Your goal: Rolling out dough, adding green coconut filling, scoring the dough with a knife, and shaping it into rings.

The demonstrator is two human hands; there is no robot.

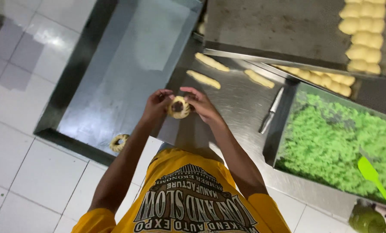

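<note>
Between both hands I hold a pale dough ring point(178, 107) with a dark filling showing at its middle. My left hand point(157, 105) pinches its left side and my right hand point(203, 105) grips its right side, above the edge of a steel table point(240, 105). A second twisted dough ring point(118, 142) lies on the near corner of a large metal tray point(115, 73) to my left. Three pale dough strips point(204, 79) lie on the table just beyond my hands.
A knife point(270, 111) lies on the table to the right. Next to it a tray point(283, 125) holds green crumbs and a green spatula point(373, 176). Farther off, stacked trays point(279, 30) carry rows of dough pieces point(363, 34). A green bottle point(367, 221) stands at the bottom right. The floor is white tile.
</note>
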